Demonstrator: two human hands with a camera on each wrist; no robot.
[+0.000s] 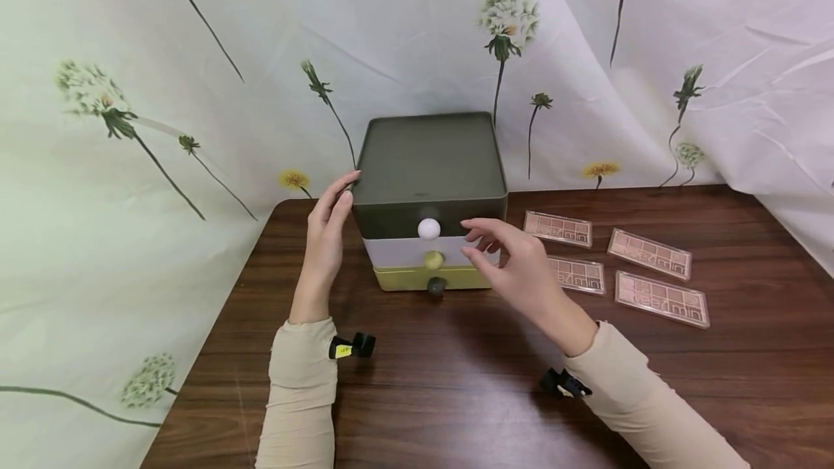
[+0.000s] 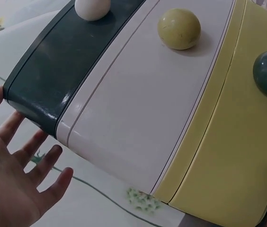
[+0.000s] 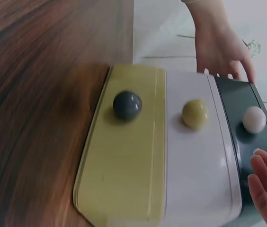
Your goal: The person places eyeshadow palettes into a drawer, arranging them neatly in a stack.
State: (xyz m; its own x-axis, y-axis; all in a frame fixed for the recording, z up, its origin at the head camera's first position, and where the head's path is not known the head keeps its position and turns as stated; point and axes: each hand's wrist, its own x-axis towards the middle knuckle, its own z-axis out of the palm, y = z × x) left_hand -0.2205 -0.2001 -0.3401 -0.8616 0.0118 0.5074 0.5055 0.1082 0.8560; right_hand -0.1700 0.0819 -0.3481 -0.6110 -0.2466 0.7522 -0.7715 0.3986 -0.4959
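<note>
My right hand (image 1: 521, 266) is hovering with fingers loosely spread and gripping nothing, just in front of the right side of the little drawer box (image 1: 431, 194), near its white middle drawer (image 1: 404, 252). My left hand (image 1: 328, 234) is lying open, fingers straight, along the box's left side by the dark top drawer (image 1: 391, 223). The box is sitting mid-table (image 1: 417, 382) toward the back, and four makeup palettes (image 1: 661, 298) are lying to its right before a flowered cloth (image 1: 130, 93).
</note>
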